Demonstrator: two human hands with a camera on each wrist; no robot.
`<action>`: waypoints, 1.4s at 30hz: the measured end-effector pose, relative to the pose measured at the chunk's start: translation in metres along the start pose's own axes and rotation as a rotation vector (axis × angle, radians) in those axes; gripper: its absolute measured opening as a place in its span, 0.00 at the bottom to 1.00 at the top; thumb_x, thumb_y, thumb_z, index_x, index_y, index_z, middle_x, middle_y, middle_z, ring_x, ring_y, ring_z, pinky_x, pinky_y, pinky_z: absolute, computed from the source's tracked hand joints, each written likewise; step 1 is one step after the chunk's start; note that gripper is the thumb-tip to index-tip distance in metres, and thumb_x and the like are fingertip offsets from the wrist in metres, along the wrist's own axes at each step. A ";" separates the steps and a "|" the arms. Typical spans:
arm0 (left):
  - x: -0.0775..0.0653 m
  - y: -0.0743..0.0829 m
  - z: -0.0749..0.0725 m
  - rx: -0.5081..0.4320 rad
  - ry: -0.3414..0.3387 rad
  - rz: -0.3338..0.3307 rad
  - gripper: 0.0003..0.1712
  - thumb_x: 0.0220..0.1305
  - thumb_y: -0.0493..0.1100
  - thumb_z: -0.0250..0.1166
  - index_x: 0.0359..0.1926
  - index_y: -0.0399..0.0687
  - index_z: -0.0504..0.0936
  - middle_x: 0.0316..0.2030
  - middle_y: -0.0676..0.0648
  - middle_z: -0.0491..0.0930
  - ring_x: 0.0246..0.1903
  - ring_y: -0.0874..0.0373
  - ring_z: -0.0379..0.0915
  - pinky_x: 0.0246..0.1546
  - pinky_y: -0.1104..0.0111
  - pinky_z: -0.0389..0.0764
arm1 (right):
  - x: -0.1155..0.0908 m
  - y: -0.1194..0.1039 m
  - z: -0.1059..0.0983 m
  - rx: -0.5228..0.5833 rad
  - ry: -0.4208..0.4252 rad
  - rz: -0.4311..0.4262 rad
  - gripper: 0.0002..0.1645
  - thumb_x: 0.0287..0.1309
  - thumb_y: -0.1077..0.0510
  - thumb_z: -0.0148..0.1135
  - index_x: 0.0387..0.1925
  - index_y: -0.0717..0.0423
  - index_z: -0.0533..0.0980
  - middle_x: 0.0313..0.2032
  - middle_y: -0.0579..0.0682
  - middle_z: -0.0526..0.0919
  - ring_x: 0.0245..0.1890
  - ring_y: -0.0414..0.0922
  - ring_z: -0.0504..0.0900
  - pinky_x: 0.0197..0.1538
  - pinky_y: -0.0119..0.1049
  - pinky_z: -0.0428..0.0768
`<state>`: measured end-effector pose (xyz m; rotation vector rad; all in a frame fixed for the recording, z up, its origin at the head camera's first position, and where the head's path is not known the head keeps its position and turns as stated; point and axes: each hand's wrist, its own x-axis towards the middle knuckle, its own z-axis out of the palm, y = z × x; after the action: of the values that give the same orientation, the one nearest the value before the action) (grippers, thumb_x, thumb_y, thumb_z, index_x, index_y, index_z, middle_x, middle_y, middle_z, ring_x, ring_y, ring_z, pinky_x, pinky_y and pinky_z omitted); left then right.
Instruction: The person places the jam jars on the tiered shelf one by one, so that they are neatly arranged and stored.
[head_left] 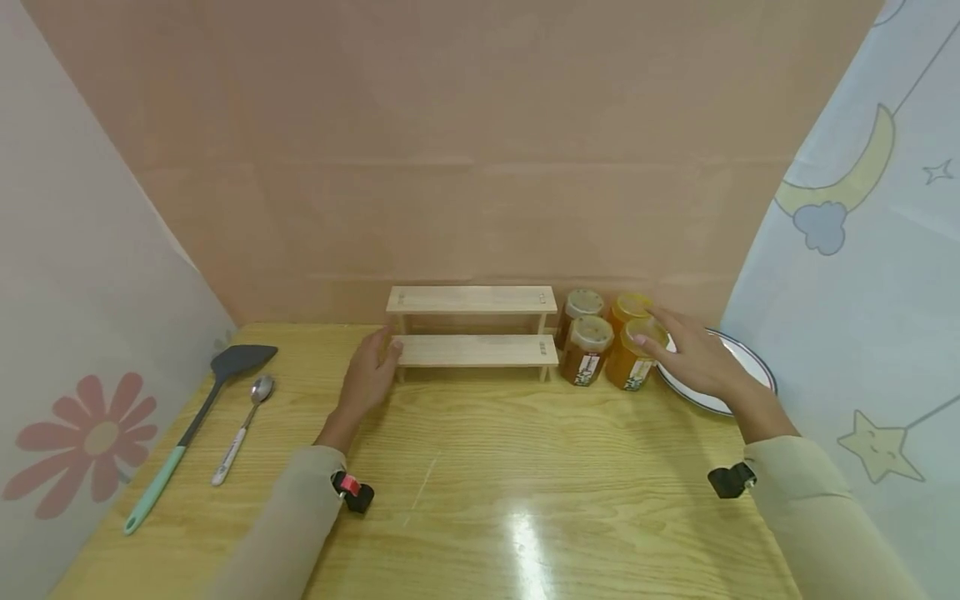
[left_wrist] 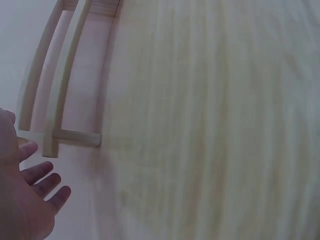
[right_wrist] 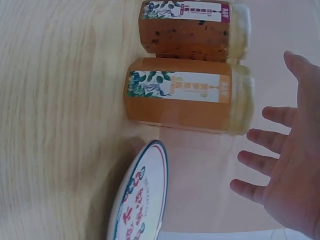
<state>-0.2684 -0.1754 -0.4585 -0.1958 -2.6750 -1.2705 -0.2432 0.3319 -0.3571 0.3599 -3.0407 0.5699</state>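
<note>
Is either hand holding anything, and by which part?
Nothing is held: the left hand spreads its fingers beside the wooden rack, the right hand near the jars.

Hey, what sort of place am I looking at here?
Probably a small staged workspace rather than a working kitchen: a plain backdrop and cartoon-printed side sheets enclose a wooden table on three sides, with a few jars set out.

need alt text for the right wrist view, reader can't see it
A right hand with spread fingers beside an orange jar and a darker, speckled jar, the view turned sideways. Lower down is part of a white plate with red characters; the wood table fills the left.
</note>
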 end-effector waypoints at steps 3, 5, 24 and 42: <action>0.002 -0.005 0.004 -0.058 0.003 -0.011 0.33 0.82 0.58 0.44 0.78 0.47 0.62 0.77 0.37 0.61 0.77 0.35 0.55 0.75 0.37 0.60 | 0.002 0.006 0.005 0.031 -0.024 0.023 0.50 0.76 0.30 0.44 0.82 0.57 0.47 0.79 0.69 0.54 0.76 0.74 0.54 0.69 0.79 0.56; 0.003 -0.007 0.006 -0.111 0.006 -0.028 0.31 0.82 0.56 0.46 0.77 0.45 0.64 0.76 0.37 0.63 0.76 0.36 0.59 0.73 0.39 0.64 | 0.002 0.009 0.008 0.058 -0.044 0.043 0.52 0.76 0.29 0.43 0.83 0.58 0.44 0.79 0.70 0.52 0.75 0.76 0.54 0.69 0.79 0.56; 0.005 -0.023 0.020 -0.413 0.105 -0.090 0.23 0.81 0.43 0.48 0.70 0.47 0.74 0.75 0.43 0.67 0.77 0.46 0.60 0.76 0.51 0.66 | 0.011 0.023 0.034 0.303 0.055 0.141 0.56 0.67 0.35 0.63 0.81 0.59 0.51 0.70 0.71 0.68 0.69 0.71 0.69 0.60 0.66 0.76; 0.004 -0.028 0.026 -0.451 0.132 -0.080 0.22 0.81 0.41 0.50 0.70 0.46 0.75 0.75 0.42 0.68 0.77 0.46 0.60 0.77 0.52 0.64 | 0.003 0.025 0.038 0.401 0.125 0.202 0.54 0.61 0.34 0.70 0.79 0.53 0.60 0.73 0.65 0.70 0.72 0.70 0.67 0.64 0.68 0.73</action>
<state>-0.2805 -0.1725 -0.4954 -0.0582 -2.2741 -1.8284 -0.2515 0.3398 -0.4010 0.0193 -2.8449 1.1714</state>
